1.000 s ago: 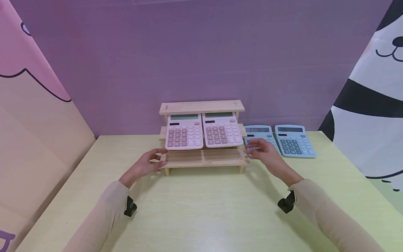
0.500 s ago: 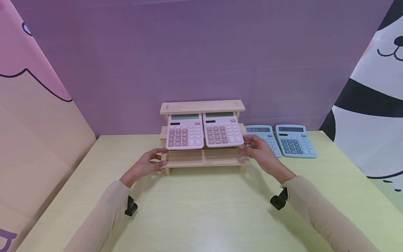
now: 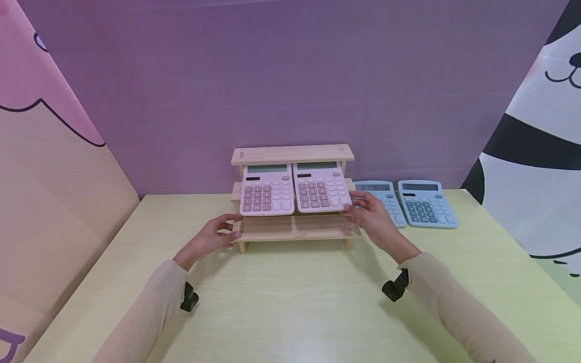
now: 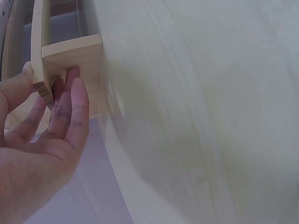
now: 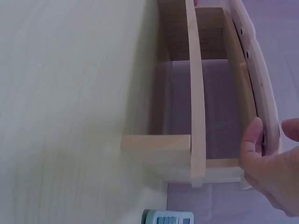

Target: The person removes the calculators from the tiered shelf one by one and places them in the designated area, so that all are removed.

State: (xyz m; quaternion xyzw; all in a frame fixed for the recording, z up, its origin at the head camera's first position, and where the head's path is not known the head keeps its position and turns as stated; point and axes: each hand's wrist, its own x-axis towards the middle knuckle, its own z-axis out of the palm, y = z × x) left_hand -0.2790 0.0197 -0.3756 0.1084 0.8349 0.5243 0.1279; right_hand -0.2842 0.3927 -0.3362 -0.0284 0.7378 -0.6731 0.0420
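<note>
A three-tier wooden shelf (image 3: 295, 231) stands on the table. Two pink calculators lean side by side on its middle tier: the left calculator (image 3: 266, 196) and the right calculator (image 3: 321, 194). My left hand (image 3: 210, 238) grips the left end of the lowest board; in the left wrist view, curled fingers (image 4: 77, 100) reach beneath that board (image 4: 39, 51). At the right calculator's lower right corner is my right hand (image 3: 374, 219), holding it between thumb and fingers. The right wrist view shows this hand (image 5: 275, 175) about the calculator's edge (image 5: 264, 88).
Two blue calculators lie behind and to the right of the right hand: one partly hidden calculator (image 3: 374, 186) and another in full view (image 3: 426, 204). A purple backdrop (image 3: 290, 75) rises behind the table (image 3: 290, 302). Black wrist cameras (image 3: 394, 287) sit on both sleeves.
My right hand has moved left, from in front of the nearer blue calculator to the right pink calculator's corner, and taken hold there. The left hand has stayed on the shelf.
</note>
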